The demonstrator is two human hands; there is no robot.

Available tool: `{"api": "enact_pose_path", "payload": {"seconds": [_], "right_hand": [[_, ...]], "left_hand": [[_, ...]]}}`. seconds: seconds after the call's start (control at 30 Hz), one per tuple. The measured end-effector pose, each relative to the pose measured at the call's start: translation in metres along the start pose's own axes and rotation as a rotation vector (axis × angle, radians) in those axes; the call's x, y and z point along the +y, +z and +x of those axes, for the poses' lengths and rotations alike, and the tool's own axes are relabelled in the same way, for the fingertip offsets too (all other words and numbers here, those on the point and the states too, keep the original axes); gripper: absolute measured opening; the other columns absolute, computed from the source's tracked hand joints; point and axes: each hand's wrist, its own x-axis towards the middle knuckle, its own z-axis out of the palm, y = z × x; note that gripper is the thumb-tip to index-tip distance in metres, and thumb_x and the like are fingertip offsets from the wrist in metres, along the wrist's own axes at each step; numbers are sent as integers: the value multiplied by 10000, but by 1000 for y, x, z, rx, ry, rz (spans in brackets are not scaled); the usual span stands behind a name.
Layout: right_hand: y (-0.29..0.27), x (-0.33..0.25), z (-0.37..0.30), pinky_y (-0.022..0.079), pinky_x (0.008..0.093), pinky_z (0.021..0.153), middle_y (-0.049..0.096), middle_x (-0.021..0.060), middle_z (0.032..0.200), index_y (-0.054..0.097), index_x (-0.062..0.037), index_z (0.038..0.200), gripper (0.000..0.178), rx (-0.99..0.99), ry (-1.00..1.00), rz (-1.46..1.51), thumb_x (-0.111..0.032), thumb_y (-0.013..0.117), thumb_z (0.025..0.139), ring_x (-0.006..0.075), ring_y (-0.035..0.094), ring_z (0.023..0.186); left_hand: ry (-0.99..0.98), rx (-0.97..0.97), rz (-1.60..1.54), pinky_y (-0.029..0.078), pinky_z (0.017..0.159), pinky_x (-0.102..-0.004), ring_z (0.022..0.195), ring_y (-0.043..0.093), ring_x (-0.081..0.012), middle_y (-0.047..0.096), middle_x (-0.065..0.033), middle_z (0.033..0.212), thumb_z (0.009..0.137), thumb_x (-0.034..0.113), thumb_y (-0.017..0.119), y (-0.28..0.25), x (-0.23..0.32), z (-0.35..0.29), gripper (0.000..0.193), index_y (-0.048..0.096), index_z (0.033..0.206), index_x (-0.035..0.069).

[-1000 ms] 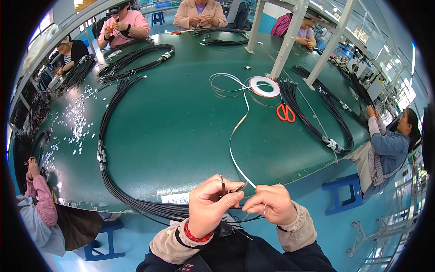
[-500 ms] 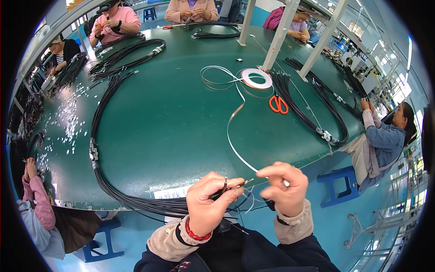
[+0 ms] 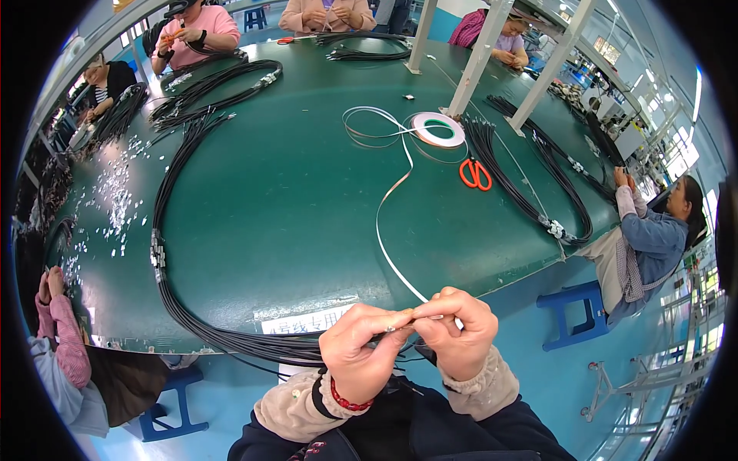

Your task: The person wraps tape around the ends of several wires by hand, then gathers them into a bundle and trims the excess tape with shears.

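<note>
In front of my body, my left hand [image 3: 361, 349] pinches the end of a black cable, with a small bare metallic tip [image 3: 390, 329] showing by the fingers. Fingertip to fingertip with it, my right hand [image 3: 463, 336] is closed on the end of a narrow copper-and-white tape strip [image 3: 389, 260]. That strip curves back across the green table to a tape roll [image 3: 420, 131]. The exact contact between tape and cable is hidden by my fingers. A long bundle of black cables [image 3: 223, 335] runs along the table's near left side and passes behind my left hand.
Red-handled scissors [image 3: 476, 177] lie near the roll, beside another cable bundle [image 3: 513, 194]. White posts [image 3: 478, 65] rise from the green table [image 3: 300, 192]. Small silvery pieces [image 3: 115, 203] are scattered at left. Several people work around the edge; blue stools [image 3: 573, 313] stand nearby.
My right hand has moved left and closed in, bringing the tape end to the left hand's fingertips. The hands were apart before. The strip's curve has shifted slightly left.
</note>
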Motion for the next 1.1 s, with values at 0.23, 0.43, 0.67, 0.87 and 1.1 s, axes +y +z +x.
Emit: {"api": "enact_pose_path", "payload": {"seconds": [0.23, 0.43, 0.67, 0.87, 1.1], "right_hand": [[-12, 2, 15, 245, 223, 452, 403, -16, 573, 644, 9, 843, 157, -163, -92, 42, -77, 716, 733, 53, 338, 502], [-16, 7, 14, 273, 226, 452, 491, 1, 609, 676, -29, 841, 134, -249, -11, 182, -37, 719, 714, 68, 378, 507], [-19, 12, 16, 286, 217, 458, 519, -3, 634, 682, -43, 846, 144, -293, -22, 177, -12, 717, 709, 63, 391, 512], [-12, 14, 11, 265, 208, 454, 426, -31, 600, 661, -33, 880, 193, -281, -19, 226, -72, 738, 708, 54, 360, 514], [-13, 9, 9, 339, 204, 525, 441, -6, 678, 622, -22, 962, 217, -161, 187, 261, -192, 650, 830, 70, 421, 596]], "left_hand": [[-157, -59, -160, 501, 546, -220, 641, 633, -128, 641, -96, 759, 688, -93, 711, -5, 4, 0, 197, 635, 855, -22], [-235, -188, -225, 506, 527, -237, 609, 618, -154, 608, -127, 764, 726, -139, 647, -9, 8, 3, 118, 601, 814, -77], [-315, -249, -255, 476, 492, -205, 583, 627, -124, 627, -101, 716, 763, -47, 664, -11, 7, 3, 103, 625, 857, -59], [-345, -254, -267, 470, 495, -205, 576, 611, -112, 621, -88, 709, 774, -50, 656, -13, 5, 1, 105, 627, 875, -54], [-421, -208, -382, 486, 517, -216, 585, 586, -132, 614, -121, 775, 810, -66, 600, -8, 7, 7, 206, 555, 1011, -66]]}}
